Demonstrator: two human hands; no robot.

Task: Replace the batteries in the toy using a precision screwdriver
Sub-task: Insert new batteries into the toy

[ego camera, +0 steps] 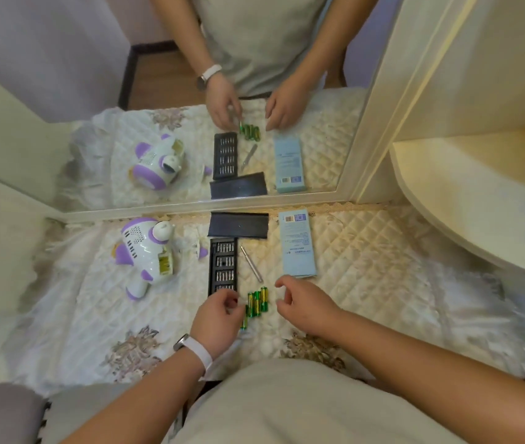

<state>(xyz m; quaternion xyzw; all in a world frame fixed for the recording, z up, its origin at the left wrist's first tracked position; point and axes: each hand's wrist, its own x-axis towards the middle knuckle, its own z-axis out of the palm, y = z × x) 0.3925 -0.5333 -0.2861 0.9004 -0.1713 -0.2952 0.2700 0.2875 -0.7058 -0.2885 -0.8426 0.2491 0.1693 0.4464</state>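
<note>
The white and purple toy is laid on its side at about ten o'clock from the hands, well apart from them. Its open battery compartment is turned toward the camera. A small white and purple part is seen just beside the toy at its three o'clock.

A cluster of green batteries is laid on the quilted cloth between the two hands. A single battery is pinched at the fingertips of the left hand, at seven o'clock from the cluster; the fingers are curled round it. A white wristband is worn on that wrist. The right hand is held at three o'clock from the cluster, thumb and forefinger curved and apart, with nothing seen between them.

The precision screwdriver is laid untouched at twelve o'clock from the batteries, its tip pointed away from the person. The black bit case is set open just beside it at nine o'clock, and the case's black lid is placed crosswise at twelve o'clock from both. A pale blue box is laid at three o'clock from the screwdriver.

The whole arrangement is repeated in a mirror standing at the far edge of the cloth. A rounded cream shelf is seen at two o'clock.
</note>
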